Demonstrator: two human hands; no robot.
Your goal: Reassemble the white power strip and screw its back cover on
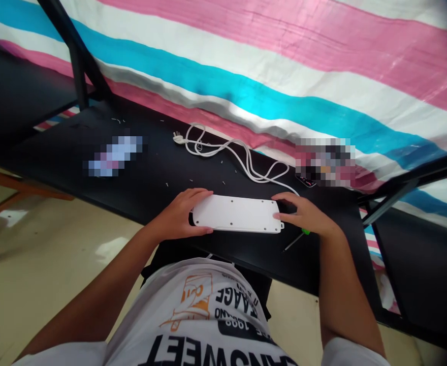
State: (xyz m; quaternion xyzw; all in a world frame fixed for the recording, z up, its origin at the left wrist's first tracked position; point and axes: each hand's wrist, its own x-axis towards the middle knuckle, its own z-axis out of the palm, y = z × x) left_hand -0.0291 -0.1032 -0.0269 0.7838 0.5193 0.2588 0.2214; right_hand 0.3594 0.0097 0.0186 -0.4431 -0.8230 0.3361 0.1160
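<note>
A white power strip (242, 213) lies face down near the front edge of the black table, its back panel up with several screw heads showing. My left hand (181, 216) grips its left end, thumb along the near edge and fingers along the far one. At the right end, my right hand (307, 213) holds it with the thumb on the corner; some fingers are partly hidden. The white cord (242, 152) runs back from that end in loose loops to a plug (178, 138). Below my right hand lies a screwdriver (294, 243), its green handle partly covered.
Small loose screws (224, 183) are scattered on the black table (139, 193) behind the strip. A blurred flat item (115, 155) lies at left, and another blurred item (326, 162) at back right. Striped sheeting (246, 86) hangs behind; black frame bars (81, 56) stand at both sides.
</note>
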